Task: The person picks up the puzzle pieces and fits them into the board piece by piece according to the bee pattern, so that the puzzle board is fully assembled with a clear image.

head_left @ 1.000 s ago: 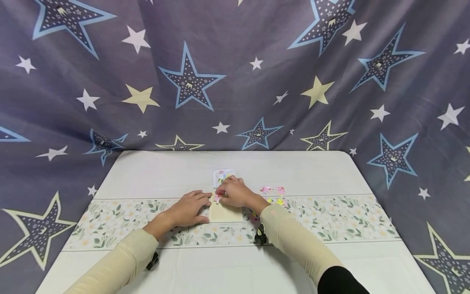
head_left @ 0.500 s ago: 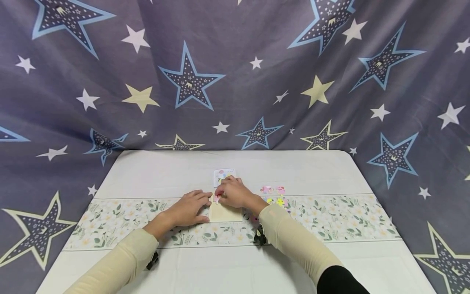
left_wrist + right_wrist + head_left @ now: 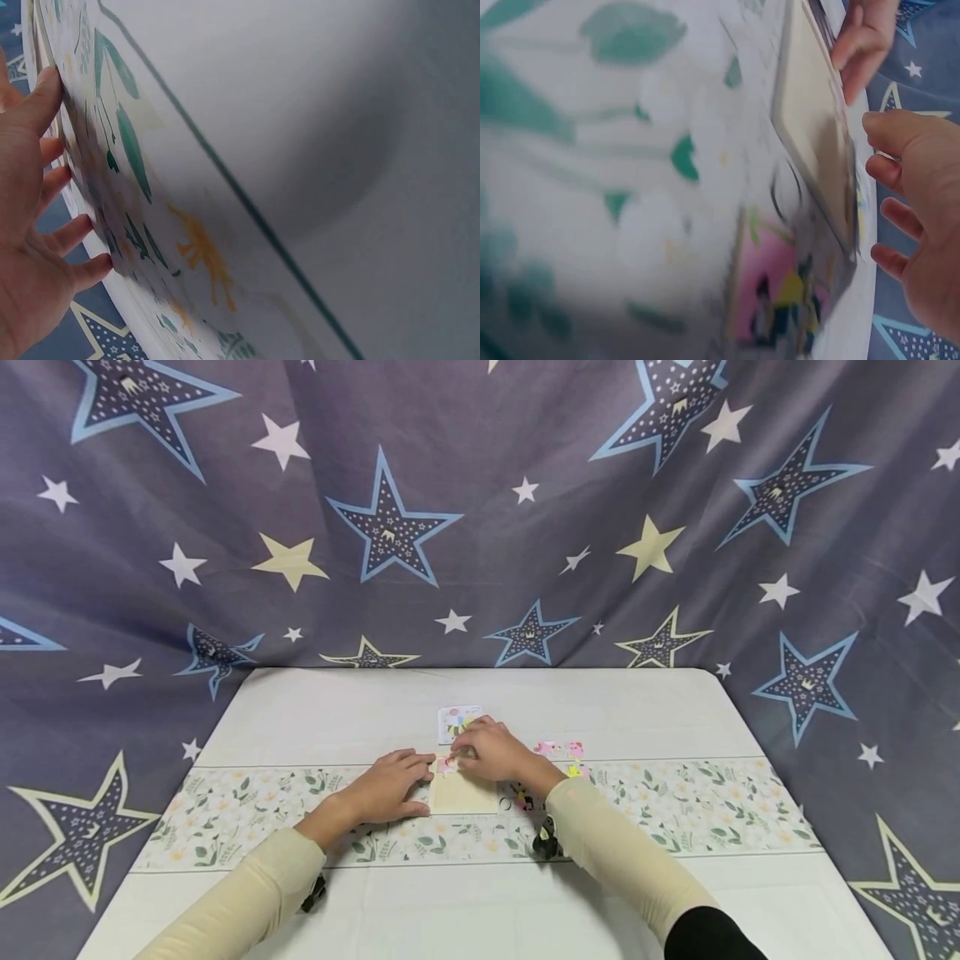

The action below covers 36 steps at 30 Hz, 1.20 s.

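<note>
While the left hand [image 3: 393, 787] is resting its spread fingers at the left edge of a pale board [image 3: 465, 797], the right hand [image 3: 491, 752] is hovering over the upper part, thumb and fingers slightly apart. A pink piece [image 3: 447, 764] is lying in the board's upper left, between both hands' fingertips. More pieces [image 3: 547, 748] are lying to the right on a white table [image 3: 600, 702] with a floral band [image 3: 675, 814]; a star-patterned curtain [image 3: 480, 560] is hanging behind.

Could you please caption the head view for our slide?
Left hand beside a pale board, right hand over its far corner, colourful pieces nearby.
</note>
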### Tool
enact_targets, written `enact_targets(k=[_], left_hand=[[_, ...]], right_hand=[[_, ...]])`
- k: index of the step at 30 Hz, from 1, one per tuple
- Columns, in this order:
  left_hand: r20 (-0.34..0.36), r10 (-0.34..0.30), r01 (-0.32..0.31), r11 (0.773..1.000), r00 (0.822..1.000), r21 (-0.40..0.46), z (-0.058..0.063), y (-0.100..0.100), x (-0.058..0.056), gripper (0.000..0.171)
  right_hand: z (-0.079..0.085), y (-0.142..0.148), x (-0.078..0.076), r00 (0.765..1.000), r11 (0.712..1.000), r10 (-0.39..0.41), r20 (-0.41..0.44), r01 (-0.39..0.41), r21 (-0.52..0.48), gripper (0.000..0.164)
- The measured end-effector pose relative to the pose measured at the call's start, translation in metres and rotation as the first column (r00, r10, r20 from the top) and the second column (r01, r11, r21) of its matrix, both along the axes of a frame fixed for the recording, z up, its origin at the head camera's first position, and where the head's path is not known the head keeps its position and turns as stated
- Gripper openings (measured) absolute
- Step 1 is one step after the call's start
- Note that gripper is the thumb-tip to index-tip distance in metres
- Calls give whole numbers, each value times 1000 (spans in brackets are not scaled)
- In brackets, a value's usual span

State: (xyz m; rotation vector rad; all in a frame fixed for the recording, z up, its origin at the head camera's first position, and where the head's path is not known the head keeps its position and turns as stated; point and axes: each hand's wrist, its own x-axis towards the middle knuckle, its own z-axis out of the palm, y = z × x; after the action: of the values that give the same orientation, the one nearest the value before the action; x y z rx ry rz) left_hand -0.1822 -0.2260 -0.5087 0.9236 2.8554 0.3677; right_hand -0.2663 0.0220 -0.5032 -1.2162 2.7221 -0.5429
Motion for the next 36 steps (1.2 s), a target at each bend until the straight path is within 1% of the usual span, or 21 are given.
enact_targets(k=[5,10,13,18,22,26,31,36], left_hand=[[-2,-6,6,1000,1000,-2,1,1,1,55],[1,1,-1,1000,1000,-2,2,1,2,55],[-3,1,-1,1000,1000,-2,2,1,2,55],[-8,-11,11,1000,1000,1,2,2,2,55],[-2,-4,4,1000,1000,-4,3,3,2,56],[-5,-6,6,1000,1000,-9,2,4,2,56],[0,0,0,1000,1000,-5,2,3,2,56],[4,5,-5,1000,1000,-12,1,3,2,56]], right_hand=[[6,20,-5,1000,999,-9,18,10,-41,26],[9,40,-9,1000,999,-22,10,23,-41,26],[8,52,-10,999,999,-35,12,35,-30,27],[3,76,-11,997,998,-69,-16,69,1,27],[1,95,-11,996,996,-89,-31,89,7,27],[-1,113,-12,993,994,-112,-21,112,18,27],[-3,128,-15,993,993,-117,-10,117,16,26],[-3,135,-16,995,995,-96,16,96,41,30]])
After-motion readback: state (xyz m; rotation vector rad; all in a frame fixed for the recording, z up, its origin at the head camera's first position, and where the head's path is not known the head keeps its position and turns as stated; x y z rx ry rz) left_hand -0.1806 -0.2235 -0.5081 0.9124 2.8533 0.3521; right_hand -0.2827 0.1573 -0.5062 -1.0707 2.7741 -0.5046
